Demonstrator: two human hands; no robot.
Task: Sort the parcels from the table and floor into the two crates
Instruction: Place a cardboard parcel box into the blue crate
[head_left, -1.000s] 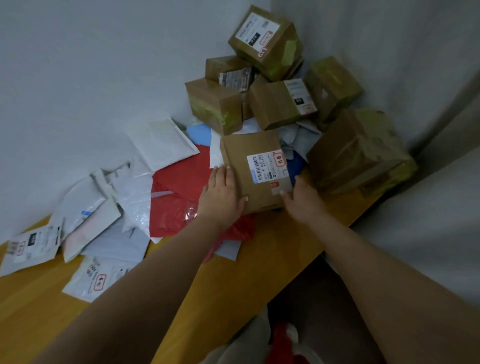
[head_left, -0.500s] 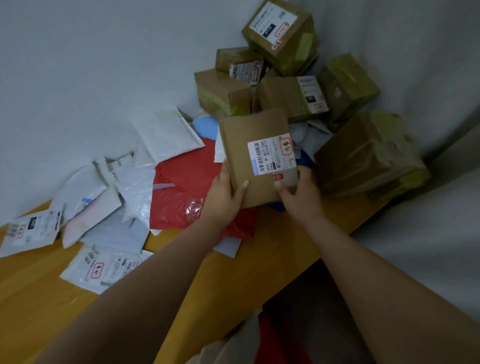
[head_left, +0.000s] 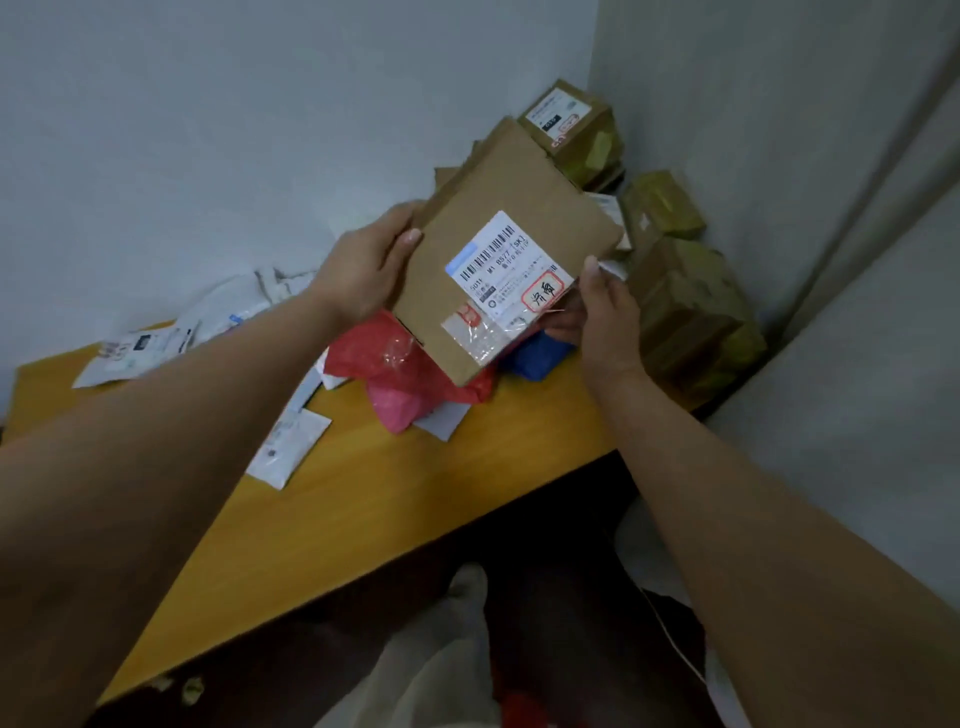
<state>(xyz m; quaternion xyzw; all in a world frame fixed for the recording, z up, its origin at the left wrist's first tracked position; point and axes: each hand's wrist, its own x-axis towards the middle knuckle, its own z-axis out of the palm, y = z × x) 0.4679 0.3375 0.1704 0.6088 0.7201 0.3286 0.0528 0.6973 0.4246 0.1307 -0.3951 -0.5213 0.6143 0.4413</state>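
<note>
1. Arms are seen closest, reaching out over the yellow worktop (head_left: 395, 499).
2. A flat brown parcel (head_left: 498, 249) is held up in the air above the worktop, tilted, between both hands.
3. Its left edge is gripped by the left hand (head_left: 363, 265), with the thumb curled over the front.
4. Its right bottom corner is pinched by the right hand (head_left: 597, 312), with fingers (head_left: 558, 325) tucked under it.
5. A white label (head_left: 506, 275) with black bar lines and a red-ringed mark is stuck on the front, and clear tape is seen below it. The cardboard looks plain and a bit worn at the top edge.
6. Under the parcel, a red bag (head_left: 400, 374) and a blue packet (head_left: 535, 356) are lying on the worktop. White soft mailers (head_left: 208, 327) are spread to the left.
7. Farther back, brown boxes (head_left: 691, 306) are piled in the corner.
8. The parcel could be dropped, because it is only held by its edges and it is tilted.
9. The pile of boxes could be knocked over if it is bumped by the parcel.
10. The wrong crate could be picked, since no crates can be seen.
</note>
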